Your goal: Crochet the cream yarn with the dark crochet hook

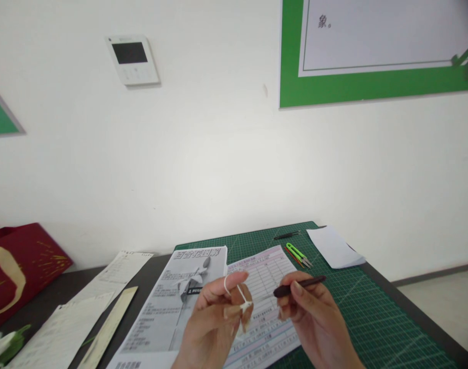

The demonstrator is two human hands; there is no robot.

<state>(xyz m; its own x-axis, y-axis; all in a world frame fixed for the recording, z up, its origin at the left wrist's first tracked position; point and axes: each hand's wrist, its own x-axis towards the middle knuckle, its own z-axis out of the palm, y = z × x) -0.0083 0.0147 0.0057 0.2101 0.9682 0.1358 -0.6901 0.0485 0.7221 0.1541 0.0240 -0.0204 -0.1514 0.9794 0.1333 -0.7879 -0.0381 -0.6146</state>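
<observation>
My left hand (209,320) pinches a small piece of white yarn (246,306) between thumb and fingers. A strand of it loops around the raised index finger. My right hand (318,315) grips a crochet hook by its dark brown handle (283,290), like a pen, with the tip end pointing left towards the yarn. A thin shaft seems to reach out from the handle, but it is too faint to tell whether it touches the yarn. Both hands hover over a printed chart sheet (262,266) and a grey printed pattern page (157,312).
A green cutting mat (376,312) lies under the sheets. On it are green thread snips (296,252), a dark slim tool (288,236) and white paper (334,247). To the left lie handwritten sheets (84,302), a pale strip (109,328) and a red bag (24,271). A wall stands behind.
</observation>
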